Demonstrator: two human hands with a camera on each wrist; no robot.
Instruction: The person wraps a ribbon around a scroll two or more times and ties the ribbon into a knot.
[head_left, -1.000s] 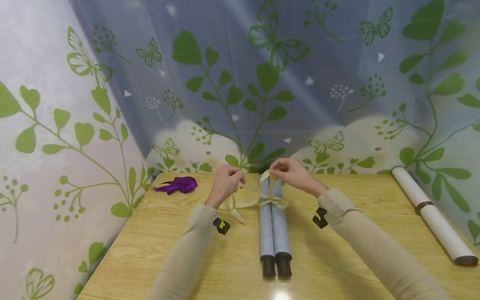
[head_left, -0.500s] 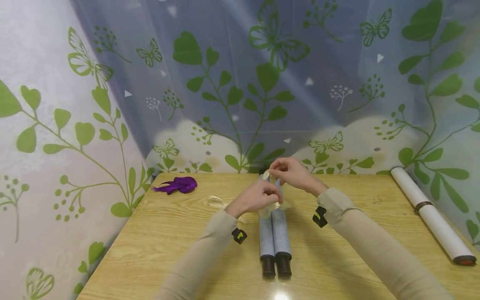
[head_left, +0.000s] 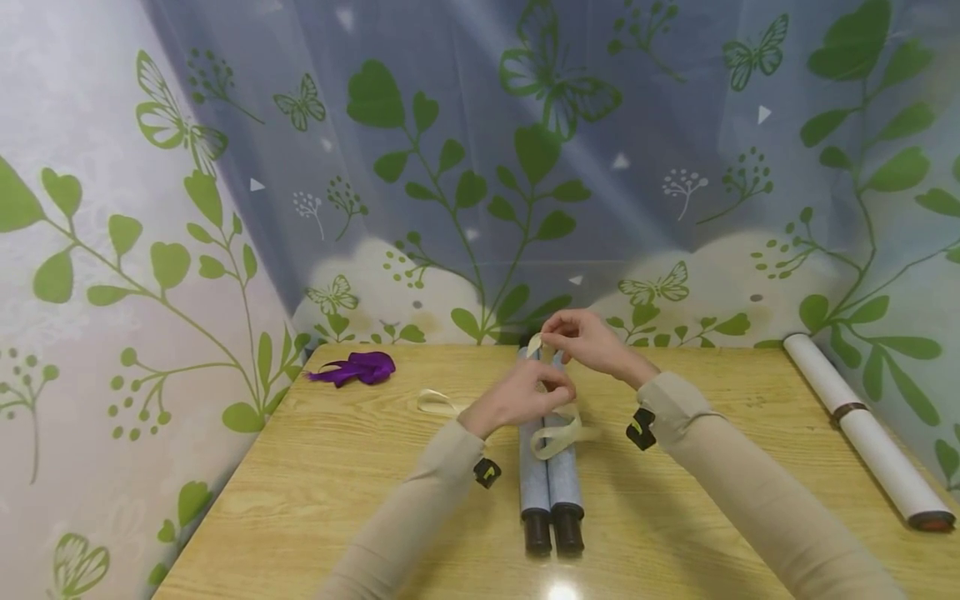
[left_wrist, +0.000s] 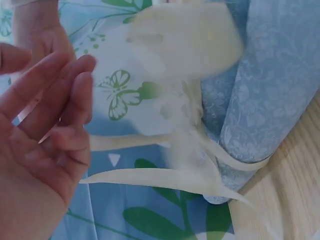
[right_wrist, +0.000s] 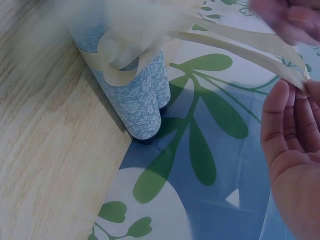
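Note:
Two pale blue patterned scrolls [head_left: 534, 479] with dark end knobs lie side by side, a cream ribbon [right_wrist: 92, 59] wrapped around them. My right hand [head_left: 592, 340] pinches a raised loop of this ribbon [right_wrist: 235, 50] between thumb and fingers near the scrolls' far end. Over the scrolls is my left hand [head_left: 517, 396], its fingers loosely bent; in the left wrist view nothing shows between those fingers [left_wrist: 45, 95]. A loose length of ribbon [head_left: 546, 442], partly blurred, falls across the scrolls just below that hand. Another ribbon loop [head_left: 433, 403] lies on the table to the left.
A bunched purple ribbon [head_left: 360, 368] rests at the table's back left. Along the right edge lies a white scroll [head_left: 873, 442] with a brown band. A patterned curtain [head_left: 480, 167] stands behind the wooden table [head_left: 300, 500].
My left hand has moved right, from beside the scrolls to over them. A ribbon length now drops in front of it across the scrolls. My right hand keeps its pinch, almost in place.

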